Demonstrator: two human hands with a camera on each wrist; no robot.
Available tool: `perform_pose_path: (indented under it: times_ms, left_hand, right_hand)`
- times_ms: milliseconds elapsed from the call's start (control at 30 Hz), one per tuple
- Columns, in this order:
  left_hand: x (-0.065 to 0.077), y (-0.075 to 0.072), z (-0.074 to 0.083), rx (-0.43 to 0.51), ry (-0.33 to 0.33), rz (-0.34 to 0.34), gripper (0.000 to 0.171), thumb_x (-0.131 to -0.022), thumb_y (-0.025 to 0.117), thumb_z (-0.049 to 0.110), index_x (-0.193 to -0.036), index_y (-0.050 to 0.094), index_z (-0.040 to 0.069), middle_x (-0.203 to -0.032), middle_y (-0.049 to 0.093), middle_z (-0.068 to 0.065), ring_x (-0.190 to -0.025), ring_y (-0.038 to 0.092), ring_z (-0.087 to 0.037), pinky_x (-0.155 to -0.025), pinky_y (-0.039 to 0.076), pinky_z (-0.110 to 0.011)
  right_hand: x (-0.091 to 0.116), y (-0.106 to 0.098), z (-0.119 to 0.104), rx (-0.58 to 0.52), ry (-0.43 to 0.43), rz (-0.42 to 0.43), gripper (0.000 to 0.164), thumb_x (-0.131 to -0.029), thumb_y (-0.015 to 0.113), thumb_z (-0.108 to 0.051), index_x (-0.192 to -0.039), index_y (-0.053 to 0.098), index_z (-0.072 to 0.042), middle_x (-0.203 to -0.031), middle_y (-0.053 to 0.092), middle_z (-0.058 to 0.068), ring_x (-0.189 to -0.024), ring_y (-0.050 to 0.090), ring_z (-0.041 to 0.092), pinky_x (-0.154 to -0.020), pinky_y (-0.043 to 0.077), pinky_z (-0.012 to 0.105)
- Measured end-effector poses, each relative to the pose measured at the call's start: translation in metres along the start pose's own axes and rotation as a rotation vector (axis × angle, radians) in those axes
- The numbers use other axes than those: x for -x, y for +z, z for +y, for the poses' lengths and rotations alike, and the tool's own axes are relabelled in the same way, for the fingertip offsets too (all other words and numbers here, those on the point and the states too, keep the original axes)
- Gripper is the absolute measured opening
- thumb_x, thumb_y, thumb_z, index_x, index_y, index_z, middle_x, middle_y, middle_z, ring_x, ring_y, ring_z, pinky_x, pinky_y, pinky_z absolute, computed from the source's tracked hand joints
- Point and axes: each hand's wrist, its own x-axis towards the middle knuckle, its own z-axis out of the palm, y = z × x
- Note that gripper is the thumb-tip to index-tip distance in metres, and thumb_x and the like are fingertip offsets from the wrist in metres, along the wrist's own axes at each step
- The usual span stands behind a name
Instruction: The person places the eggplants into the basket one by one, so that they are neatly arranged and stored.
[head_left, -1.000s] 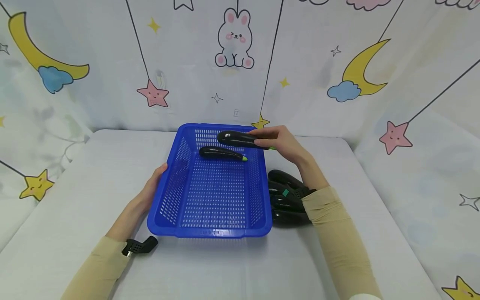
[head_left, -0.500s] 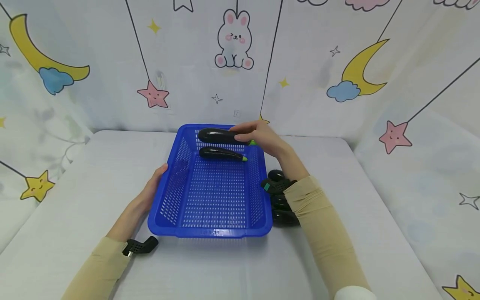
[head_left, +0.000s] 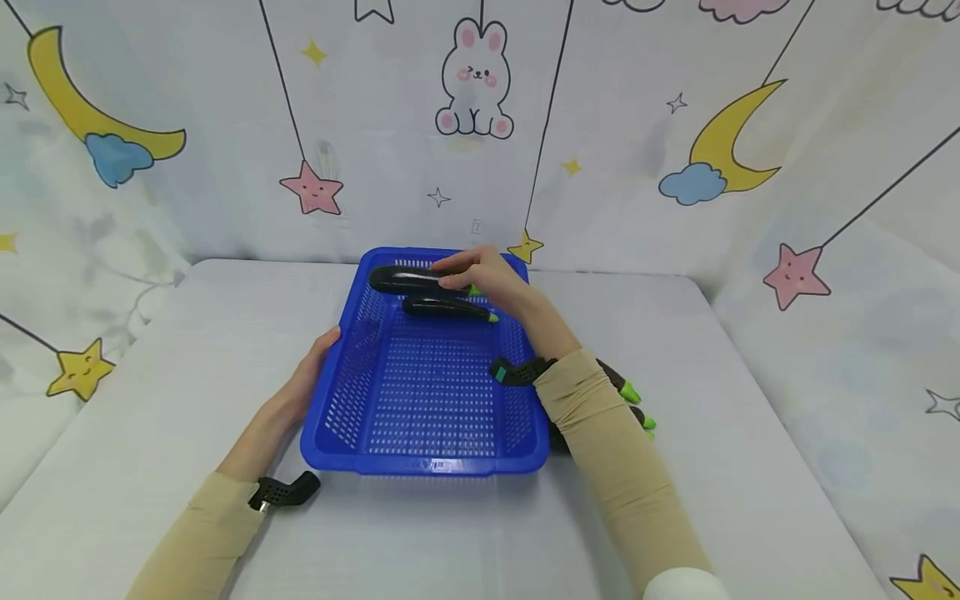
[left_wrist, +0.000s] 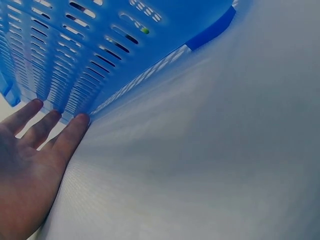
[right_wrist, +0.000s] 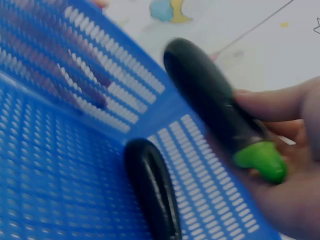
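Note:
My right hand (head_left: 492,281) holds a dark eggplant (head_left: 399,280) near its green stem end, above the far end of a blue plastic basket (head_left: 420,463). In the right wrist view, thumb and fingers grip this eggplant (right_wrist: 202,87), which hangs tilted over the slotted wall. A second eggplant (head_left: 446,308) lies inside the basket near the far wall, its green tip to the right. At the basket's left side rests my left hand (head_left: 307,375). Its extended fingers (left_wrist: 65,140) touch the outer slotted wall (left_wrist: 100,55) in the left wrist view.
Several more eggplants (head_left: 617,381) lie on the white table (head_left: 420,542) right of the basket, partly hidden by my right forearm. Behind the table hangs a pale curtain (head_left: 390,150) printed with moons, stars and a rabbit.
My right hand has carried the eggplant leftward, from over the basket's far right corner to over its far end. The left hand and the basket have stayed put.

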Motion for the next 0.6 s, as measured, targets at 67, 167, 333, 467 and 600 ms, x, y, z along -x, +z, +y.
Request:
perform_pose_path:
  times_ms: [67, 167, 333, 467, 600]
  left_hand:
    - [0.0, 0.001, 0.001, 0.0, 0.003, -0.006, 0.086, -0.1, 0.022, 0.062, -0.158, 0.004, 0.001, -0.126, 0.053, -0.012, -0.103, 0.063, -0.019, -0.083, 0.056, -0.038]
    - [0.0, 0.002, 0.003, 0.002, 0.008, -0.015, 0.087, -0.1, 0.022, 0.062, -0.158, 0.003, 0.001, -0.126, 0.053, -0.013, -0.103, 0.064, -0.02, -0.083, 0.057, -0.038]
    - [-0.001, 0.0, -0.001, -0.011, 0.011, -0.013, 0.085, -0.1, 0.021, 0.062, -0.159, 0.001, 0.003, -0.131, 0.048, -0.016, -0.106, 0.062, -0.021, -0.085, 0.056, -0.04]
    - [-0.001, 0.0, -0.001, 0.018, 0.009, -0.018, 0.087, -0.1, 0.022, 0.062, -0.158, 0.002, 0.0, -0.126, 0.054, -0.011, -0.104, 0.063, -0.019, -0.084, 0.057, -0.038]
    - [-0.001, 0.001, -0.001, 0.032, 0.011, -0.025, 0.086, -0.101, 0.021, 0.062, -0.158, 0.003, 0.001, -0.125, 0.055, -0.01, -0.103, 0.063, -0.018, -0.083, 0.057, -0.037]
  right_hand:
    - [0.0, 0.001, 0.005, 0.0, 0.019, 0.002, 0.034, -0.092, 0.07, -0.008, -0.126, 0.069, -0.006, -0.13, 0.066, 0.008, -0.114, 0.062, 0.022, -0.102, 0.045, 0.039]
    - [-0.001, 0.002, 0.012, -0.006, 0.034, 0.008, 0.035, -0.093, 0.07, -0.009, -0.127, 0.068, -0.006, -0.131, 0.065, 0.008, -0.115, 0.062, 0.022, -0.101, 0.046, 0.039]
    - [-0.001, 0.003, 0.025, -0.006, 0.064, 0.016, 0.035, -0.093, 0.07, -0.009, -0.127, 0.069, -0.006, -0.133, 0.064, 0.008, -0.117, 0.061, 0.023, -0.105, 0.044, 0.041]
    - [-0.002, 0.003, 0.032, 0.038, 0.095, -0.006, 0.035, -0.093, 0.071, -0.011, -0.127, 0.069, -0.007, -0.133, 0.064, 0.008, -0.12, 0.059, 0.024, -0.111, 0.04, 0.044]
    - [-0.002, 0.006, 0.035, 0.101, 0.1, -0.03, 0.034, -0.093, 0.072, -0.013, -0.126, 0.069, -0.007, -0.132, 0.065, 0.008, -0.123, 0.057, 0.024, -0.112, 0.039, 0.045]
